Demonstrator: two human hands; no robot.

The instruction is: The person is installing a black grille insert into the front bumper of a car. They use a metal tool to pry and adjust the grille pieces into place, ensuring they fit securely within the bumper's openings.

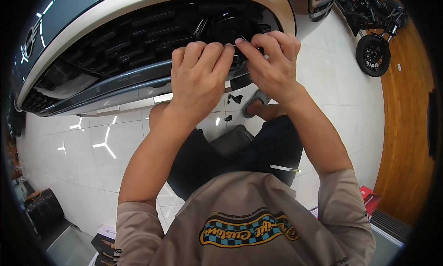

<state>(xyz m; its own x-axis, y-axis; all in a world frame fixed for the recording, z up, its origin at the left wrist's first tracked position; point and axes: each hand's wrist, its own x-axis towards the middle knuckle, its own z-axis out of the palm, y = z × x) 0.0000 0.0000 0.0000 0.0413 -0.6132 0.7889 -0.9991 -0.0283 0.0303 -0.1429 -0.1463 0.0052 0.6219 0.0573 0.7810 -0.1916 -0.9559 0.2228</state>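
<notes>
At the car's black grille (129, 31), my left hand (198, 77) has its fingers curled over the lower edge of a glossy black piece (226, 24) near the grille's right end; their tips are largely hidden. My right hand (272, 67) grips the same area, thumb up against the piece and fingers bent round its right side. The two hands almost touch. Whether the piece is film or a hard part I cannot tell. A slim, light-coloured tool (284, 168) lies on my dark shorts at the right thigh.
Small dark scraps (234, 99) lie on the white tiled floor (92, 164) below. A black motorcycle (373, 54) stands at the upper right beside a wooden strip (406, 127). Boxes (104, 243) and a black cylindrical object (44, 206) sit at the lower left; red boxes (370, 201) at the lower right.
</notes>
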